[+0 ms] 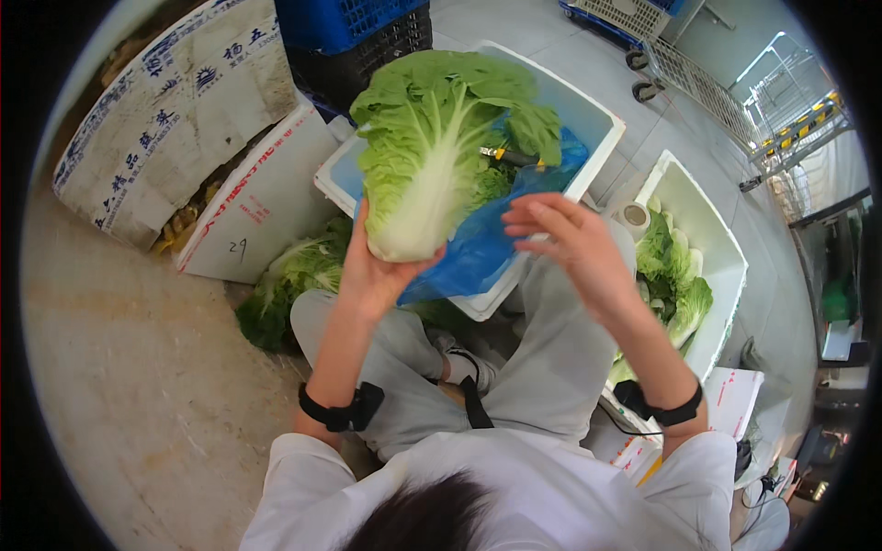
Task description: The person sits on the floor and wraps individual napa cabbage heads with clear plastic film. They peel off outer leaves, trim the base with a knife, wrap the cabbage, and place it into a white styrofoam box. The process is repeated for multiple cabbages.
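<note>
Floor [487, 20]: grey tile.
Left hand [369, 275]: we cupped a leafy green-white cabbage [432, 184].
Right hand [574, 243]: apart, empty.
Tipping risk: top-heavy leaves threatened.

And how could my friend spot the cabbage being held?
Find the white foam box holding blue plastic, beyond the knees. Over it, the left hand holds the cabbage. Unlike the cabbages inside the box on the right, this one is held up, leafy top pointing away.

The cabbage [427, 184] hides most of the far left edge of the foam box [579, 115] and part of the left hand [367, 280]. The upper picture edge cuts the blue crate [344, 23].
</note>
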Demonstrator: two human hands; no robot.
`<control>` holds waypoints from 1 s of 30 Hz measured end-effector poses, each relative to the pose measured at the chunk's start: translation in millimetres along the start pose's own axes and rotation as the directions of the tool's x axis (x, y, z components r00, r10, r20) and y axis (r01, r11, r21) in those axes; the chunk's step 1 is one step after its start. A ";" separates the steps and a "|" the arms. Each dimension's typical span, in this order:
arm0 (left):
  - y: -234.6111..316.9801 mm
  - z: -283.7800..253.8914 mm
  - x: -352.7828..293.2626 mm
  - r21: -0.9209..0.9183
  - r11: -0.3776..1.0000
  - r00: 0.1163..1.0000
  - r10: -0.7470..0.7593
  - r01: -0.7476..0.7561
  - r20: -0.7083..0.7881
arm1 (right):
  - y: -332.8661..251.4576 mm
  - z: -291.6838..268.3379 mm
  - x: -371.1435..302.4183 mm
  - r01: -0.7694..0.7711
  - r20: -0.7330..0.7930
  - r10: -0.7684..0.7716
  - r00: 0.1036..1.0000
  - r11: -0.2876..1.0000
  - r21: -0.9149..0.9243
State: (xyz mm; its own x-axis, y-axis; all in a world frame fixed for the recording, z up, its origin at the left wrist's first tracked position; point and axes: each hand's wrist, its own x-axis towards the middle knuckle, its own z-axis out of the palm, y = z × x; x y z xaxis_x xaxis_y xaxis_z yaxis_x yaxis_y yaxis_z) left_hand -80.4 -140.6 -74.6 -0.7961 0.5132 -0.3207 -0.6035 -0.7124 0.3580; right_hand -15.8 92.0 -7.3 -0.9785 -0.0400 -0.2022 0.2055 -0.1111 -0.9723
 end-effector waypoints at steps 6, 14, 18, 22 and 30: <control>-30.1 2.9 -18.5 -0.375 0.855 0.921 -0.259 0.359 0.291 | 41.4 44.6 22.4 -0.242 0.104 0.222 0.970 0.806 0.540; -32.8 -2.1 -11.4 0.704 0.684 0.966 -0.257 0.189 -0.009 | 63.4 32.5 26.9 -0.202 0.085 0.190 0.978 0.767 0.609; 17.0 -3.4 3.4 0.970 0.238 0.976 0.216 -0.055 0.002 | 77.1 18.9 20.7 -0.185 0.094 0.160 0.983 0.803 0.567; 39.4 22.5 25.5 0.819 0.521 0.938 0.340 -0.241 0.060 | 85.1 18.5 14.6 -0.301 0.116 0.284 0.952 0.796 0.526; 48.8 74.1 14.0 0.698 0.508 0.841 0.472 -0.504 0.264 | 82.6 31.1 23.7 -0.216 0.143 0.163 0.976 0.771 0.598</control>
State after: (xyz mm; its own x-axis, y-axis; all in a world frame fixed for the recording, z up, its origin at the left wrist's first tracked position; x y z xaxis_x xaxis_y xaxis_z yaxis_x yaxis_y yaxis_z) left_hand -124.4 -132.7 3.4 -0.9662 0.2222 0.1305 0.0633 -0.2864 0.9560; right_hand -21.5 51.0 -88.7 -0.9195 -0.1993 -0.3388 0.3800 -0.6713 -0.6363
